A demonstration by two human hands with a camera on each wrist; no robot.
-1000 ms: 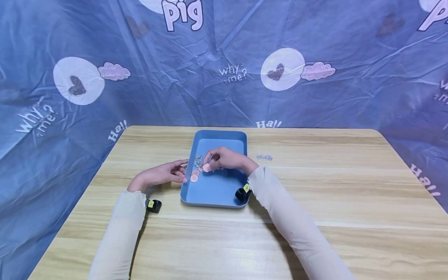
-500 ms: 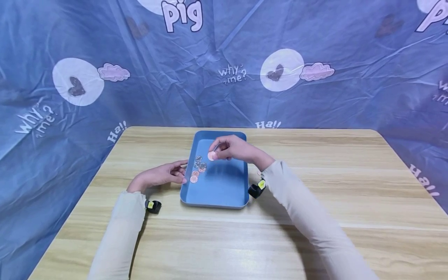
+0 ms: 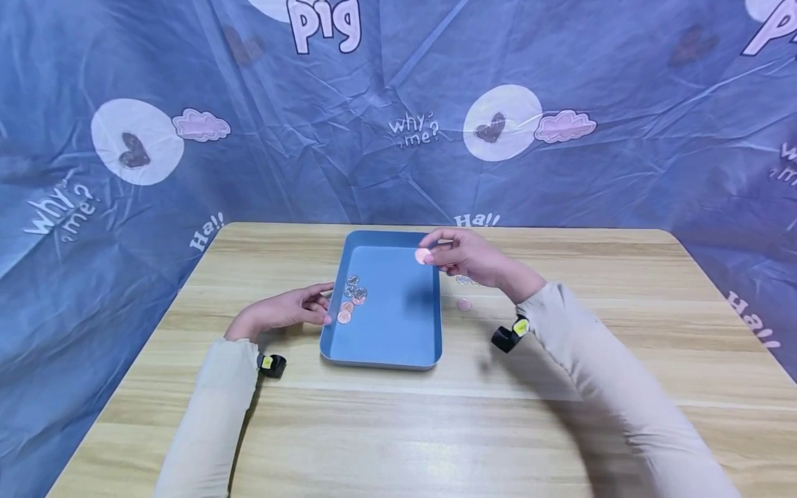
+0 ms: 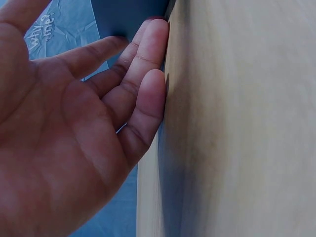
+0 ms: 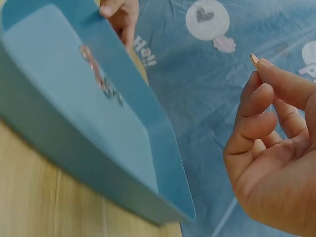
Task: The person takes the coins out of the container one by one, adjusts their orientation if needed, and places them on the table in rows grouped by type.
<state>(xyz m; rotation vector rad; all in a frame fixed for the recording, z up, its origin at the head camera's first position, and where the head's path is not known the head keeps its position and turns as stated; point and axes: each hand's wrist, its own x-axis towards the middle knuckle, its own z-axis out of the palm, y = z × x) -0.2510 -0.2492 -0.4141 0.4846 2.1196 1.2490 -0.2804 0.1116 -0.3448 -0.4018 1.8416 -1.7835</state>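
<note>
Between thumb and fingertips my right hand [image 3: 470, 257] pinches a copper coin [image 3: 423, 256], held up over the right rim of the blue tray [image 3: 386, 349]. The right wrist view shows that coin [image 5: 254, 59] nearly edge-on, the other fingers curled loosely below. My left hand [image 3: 286, 309] rests at the tray's left side, fingers relaxed against its outer wall; in the left wrist view its palm [image 4: 64, 133] faces the camera and the fingertips lie by the tabletop. Inside the tray, along the left, lie several silver coins [image 3: 352, 291] and copper coins [image 3: 345, 312], some overlapping.
Right of the tray, a copper coin [image 3: 463, 304] lies on the wooden table [image 3: 373, 429]. Behind it are silver coins [image 3: 463, 279], partly covered by my right hand. A blue printed cloth [image 3: 349, 159] hangs behind the table.
My right hand has lifted the copper coin away from the coins in the tray and carried it right, to the tray's right rim. The left hand and tray have stayed put.
</note>
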